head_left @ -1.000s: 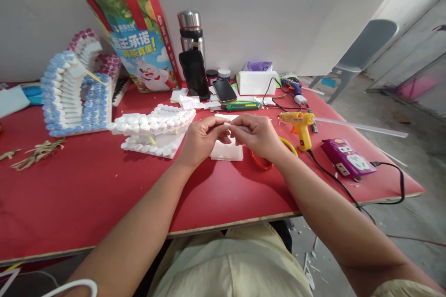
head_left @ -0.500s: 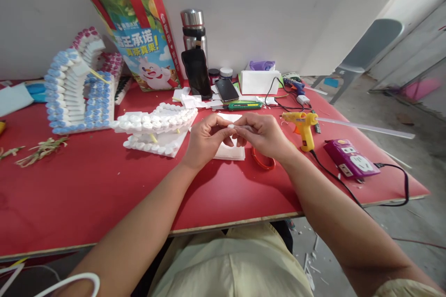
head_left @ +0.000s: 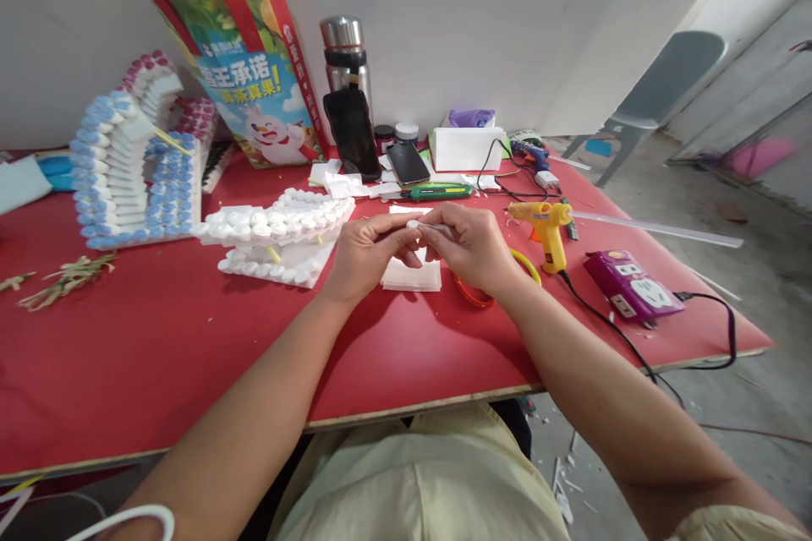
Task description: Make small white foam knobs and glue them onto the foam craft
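- Pinching the white piece (head_left: pixel 413 225) at your fingertips, your left grip (head_left: pixel 368 260) and right grip (head_left: pixel 470 243) meet in front of you, above the red worktop (head_left: pixel 254 372).
- Each grip is closed on that piece; your fingers cover part of it, so you cannot tell its full shape.
- Below your hands lies white paper (head_left: pixel 412 277), partly hidden by them.
- Near your left grip, on its outer side, stands a white model (head_left: pixel 272 224) with rows of rounded pieces and short yellow sticks.
- Beside your right wrist you have a red loop (head_left: pixel 474 301) and a yellow loop (head_left: pixel 528 262), partly covered by your arm.
- Further right, a yellow glue gun (head_left: pixel 551 232) rests near a purple power strip (head_left: pixel 634 283).
- Beyond your hands lie a green cutter (head_left: pixel 440 192) and a flat phone (head_left: pixel 408 162); another phone, the upright phone (head_left: pixel 352 135), leans in front of a steel flask (head_left: pixel 343 34).
- Two jars (head_left: pixel 407 133) sit behind the flat phone, with a white block (head_left: pixel 466 150) to their right.
- At your far left, a blue and white model (head_left: pixel 133 169) stands beside a printed bag (head_left: pixel 254 84), and dry stalks (head_left: pixel 69 281) lie nearer you.
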Tool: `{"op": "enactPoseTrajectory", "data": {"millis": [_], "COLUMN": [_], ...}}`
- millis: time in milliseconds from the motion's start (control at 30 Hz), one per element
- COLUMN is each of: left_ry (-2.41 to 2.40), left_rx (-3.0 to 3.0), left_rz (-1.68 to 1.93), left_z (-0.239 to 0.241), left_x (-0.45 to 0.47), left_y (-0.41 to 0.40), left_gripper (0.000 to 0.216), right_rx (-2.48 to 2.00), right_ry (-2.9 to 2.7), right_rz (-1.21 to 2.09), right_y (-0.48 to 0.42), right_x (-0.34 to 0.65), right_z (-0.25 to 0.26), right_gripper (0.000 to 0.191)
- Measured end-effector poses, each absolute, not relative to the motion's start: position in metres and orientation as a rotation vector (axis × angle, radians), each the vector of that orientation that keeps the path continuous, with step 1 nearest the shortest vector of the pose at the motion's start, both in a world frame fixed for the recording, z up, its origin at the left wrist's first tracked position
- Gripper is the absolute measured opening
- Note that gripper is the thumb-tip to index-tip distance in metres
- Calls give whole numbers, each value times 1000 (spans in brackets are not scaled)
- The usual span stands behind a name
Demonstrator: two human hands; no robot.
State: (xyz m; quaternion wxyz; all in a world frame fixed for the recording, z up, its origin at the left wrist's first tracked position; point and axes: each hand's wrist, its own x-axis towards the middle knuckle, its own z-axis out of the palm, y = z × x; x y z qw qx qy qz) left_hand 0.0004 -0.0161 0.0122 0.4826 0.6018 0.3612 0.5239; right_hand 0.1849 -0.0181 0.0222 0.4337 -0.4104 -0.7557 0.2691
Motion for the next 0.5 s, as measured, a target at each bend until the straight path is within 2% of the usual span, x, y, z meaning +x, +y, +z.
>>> {"op": "enactPoseTrajectory", "data": {"millis": [500], "left_ry": [995], "left_rx": [1768], "left_rz": [1319], "left_z": [6], "left_x": [2], "left_y": [-18], "left_gripper": [28], "right_rx": [-1140], "right_ry": [-1858], "right_rz": [572], "right_y": [-17], "right_x": [177], "right_z": [18], "right_gripper": [18]}}
